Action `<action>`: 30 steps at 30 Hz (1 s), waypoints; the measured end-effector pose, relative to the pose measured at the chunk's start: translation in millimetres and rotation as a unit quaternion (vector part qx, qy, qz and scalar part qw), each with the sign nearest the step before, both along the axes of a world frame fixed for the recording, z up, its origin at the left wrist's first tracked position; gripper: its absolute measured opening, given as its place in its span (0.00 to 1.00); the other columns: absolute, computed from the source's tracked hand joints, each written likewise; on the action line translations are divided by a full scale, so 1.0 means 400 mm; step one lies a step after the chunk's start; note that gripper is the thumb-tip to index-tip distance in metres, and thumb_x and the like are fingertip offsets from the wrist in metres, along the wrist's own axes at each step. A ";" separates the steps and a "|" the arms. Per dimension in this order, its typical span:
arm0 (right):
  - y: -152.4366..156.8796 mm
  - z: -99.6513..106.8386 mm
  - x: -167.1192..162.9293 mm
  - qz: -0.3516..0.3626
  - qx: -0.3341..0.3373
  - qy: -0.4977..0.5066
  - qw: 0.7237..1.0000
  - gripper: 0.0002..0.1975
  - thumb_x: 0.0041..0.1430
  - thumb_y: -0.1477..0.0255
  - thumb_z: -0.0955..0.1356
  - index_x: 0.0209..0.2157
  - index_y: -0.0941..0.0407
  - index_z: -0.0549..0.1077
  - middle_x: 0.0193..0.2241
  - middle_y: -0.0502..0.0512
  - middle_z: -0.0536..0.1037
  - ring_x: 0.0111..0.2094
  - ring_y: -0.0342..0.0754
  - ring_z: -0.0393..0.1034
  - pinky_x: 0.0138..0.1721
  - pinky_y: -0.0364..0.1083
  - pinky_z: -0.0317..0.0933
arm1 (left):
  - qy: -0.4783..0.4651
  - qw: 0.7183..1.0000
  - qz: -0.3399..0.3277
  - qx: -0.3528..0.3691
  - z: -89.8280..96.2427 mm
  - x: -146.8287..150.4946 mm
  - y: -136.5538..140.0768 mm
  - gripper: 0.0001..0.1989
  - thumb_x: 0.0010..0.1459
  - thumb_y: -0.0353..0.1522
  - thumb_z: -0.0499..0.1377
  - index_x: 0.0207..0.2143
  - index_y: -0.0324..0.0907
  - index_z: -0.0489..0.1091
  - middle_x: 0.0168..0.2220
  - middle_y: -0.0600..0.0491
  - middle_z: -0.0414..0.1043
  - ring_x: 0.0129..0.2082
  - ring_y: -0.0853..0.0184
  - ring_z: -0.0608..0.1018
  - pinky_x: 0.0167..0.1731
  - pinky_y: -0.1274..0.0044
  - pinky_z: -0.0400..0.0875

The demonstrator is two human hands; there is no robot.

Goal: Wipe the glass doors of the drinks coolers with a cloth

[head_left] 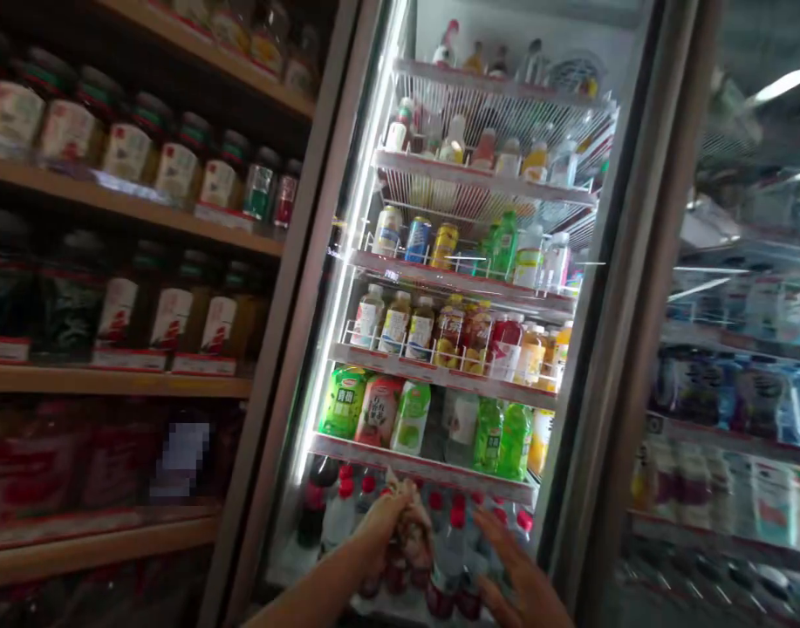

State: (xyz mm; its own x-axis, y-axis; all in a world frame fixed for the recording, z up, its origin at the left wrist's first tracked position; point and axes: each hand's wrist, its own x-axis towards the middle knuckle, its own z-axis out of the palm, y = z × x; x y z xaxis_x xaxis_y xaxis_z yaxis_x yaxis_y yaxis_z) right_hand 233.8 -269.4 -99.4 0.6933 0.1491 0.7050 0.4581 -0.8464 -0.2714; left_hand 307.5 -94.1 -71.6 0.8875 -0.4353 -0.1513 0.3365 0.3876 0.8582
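My left hand is closed around a crumpled, pale patterned cloth, which hangs in front of the bottom row of bottles in the lit refrigerator. Clear bottles with red caps stand close together on this lowest level, some hidden behind the cloth and my arms. To the right, my right hand is blurred, its fingers spread and nothing visible in its grip. It is nearest to the red-capped bottles; whether it touches one I cannot tell.
Just above is a shelf edge bearing large green and red drink bottles. Higher wire shelves hold cans and smaller bottles. The refrigerator's frame rises on the right. Wooden shelves with jars stand at left.
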 end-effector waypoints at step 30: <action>0.005 0.135 0.308 -0.025 -0.403 -0.234 0.885 0.27 0.57 0.78 0.61 0.58 0.50 0.58 0.61 0.50 0.57 0.64 0.47 0.40 0.64 0.58 0.31 | -0.631 0.402 0.342 0.568 0.004 0.163 0.112 0.26 0.52 0.26 0.50 0.56 0.37 0.59 0.63 0.43 0.49 0.63 0.56 0.52 0.59 0.61 0.52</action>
State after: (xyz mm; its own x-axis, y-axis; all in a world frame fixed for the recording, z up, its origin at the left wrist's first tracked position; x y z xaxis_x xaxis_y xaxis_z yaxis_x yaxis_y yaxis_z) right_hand 357.1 -267.4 -45.6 0.3739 0.7107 0.5959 0.3166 -0.7017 0.6383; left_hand 372.6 -49.5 -69.8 0.4231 -0.3111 0.8510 -0.4977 -0.8646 -0.0686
